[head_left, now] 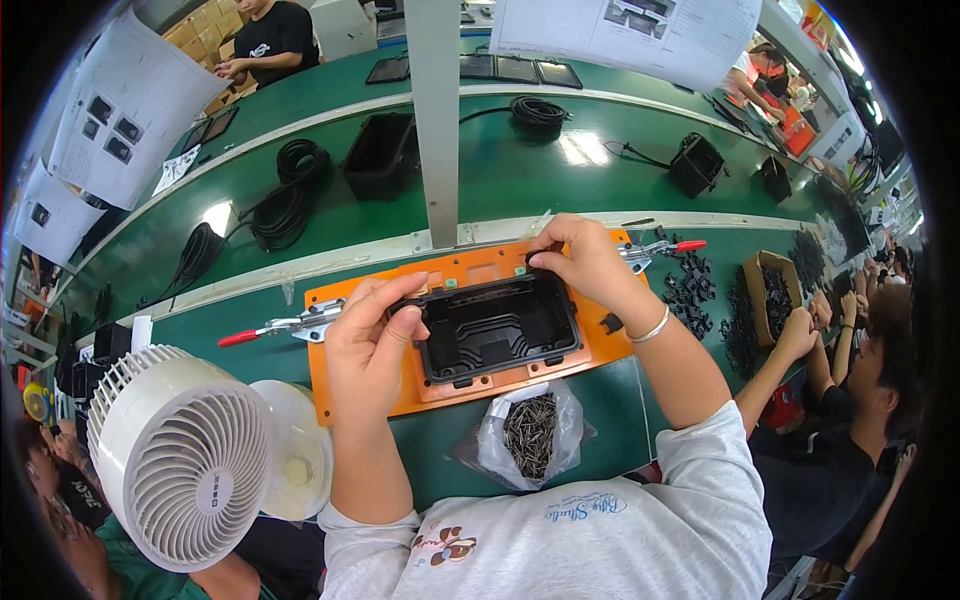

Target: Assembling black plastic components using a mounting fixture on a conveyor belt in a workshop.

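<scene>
A black rectangular plastic box point(500, 335), its open side up, sits in an orange fixture plate point(365, 390) on the green bench. At the box's upper left corner, my left hand point(372, 335) is closed, thumb and forefinger pinched around something dark that the fingers largely hide. My right hand point(590, 262) pinches a small black part at the box's upper right corner. Toggle clamps with red handles flank the plate, a left clamp point(285, 328) and a right clamp point(655, 250). One more small black piece point(611, 323) lies on the plate right of the box.
A bag of screws point(530, 435) lies in front of the plate. On the left stands a white fan point(190, 455). Loose black parts point(690, 290) and a cardboard box point(770, 290) are at right, near a co-worker's arm point(775, 365). A metal post point(433, 130) rises behind the plate.
</scene>
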`<action>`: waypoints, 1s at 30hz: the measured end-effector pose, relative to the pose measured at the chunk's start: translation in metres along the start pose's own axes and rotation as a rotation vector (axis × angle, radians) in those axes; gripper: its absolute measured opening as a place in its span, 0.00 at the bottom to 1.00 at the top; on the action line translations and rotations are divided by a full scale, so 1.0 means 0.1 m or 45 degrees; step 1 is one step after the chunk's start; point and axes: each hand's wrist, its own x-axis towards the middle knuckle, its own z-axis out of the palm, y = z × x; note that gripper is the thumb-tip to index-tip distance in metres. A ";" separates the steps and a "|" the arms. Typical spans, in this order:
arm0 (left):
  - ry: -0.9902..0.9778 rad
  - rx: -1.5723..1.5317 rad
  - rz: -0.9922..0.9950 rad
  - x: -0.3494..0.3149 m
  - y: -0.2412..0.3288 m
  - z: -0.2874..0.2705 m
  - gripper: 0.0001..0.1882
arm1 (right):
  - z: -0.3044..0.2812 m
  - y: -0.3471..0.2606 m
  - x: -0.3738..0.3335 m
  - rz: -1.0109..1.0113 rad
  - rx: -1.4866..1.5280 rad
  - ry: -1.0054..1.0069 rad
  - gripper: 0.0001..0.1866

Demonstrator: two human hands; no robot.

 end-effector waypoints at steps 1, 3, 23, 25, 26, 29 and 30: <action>0.005 0.001 -0.004 0.00 0.00 -0.01 0.15 | 0.00 0.00 0.01 0.014 -0.027 0.025 0.06; 0.020 -0.037 -0.082 0.01 0.00 -0.01 0.16 | 0.01 0.00 0.03 0.030 -0.052 0.046 0.06; 0.056 0.533 -0.037 0.25 -0.25 -0.05 0.09 | 0.20 -0.26 -0.44 -0.390 -0.256 0.425 0.15; -0.136 0.785 -0.036 0.38 -0.31 -0.03 0.08 | 0.21 -0.48 -0.78 -0.497 -0.069 0.146 0.10; -0.140 0.731 -0.143 0.42 -0.43 -0.03 0.06 | 0.25 -0.50 -0.97 -0.519 -0.104 -0.019 0.09; -0.201 0.934 -0.087 0.49 -0.50 0.01 0.05 | 0.40 -0.48 -1.34 -0.594 -0.063 -0.183 0.10; -0.202 0.940 -0.088 0.51 -0.49 0.03 0.05 | 0.43 -0.46 -1.42 -0.588 -0.078 -0.218 0.10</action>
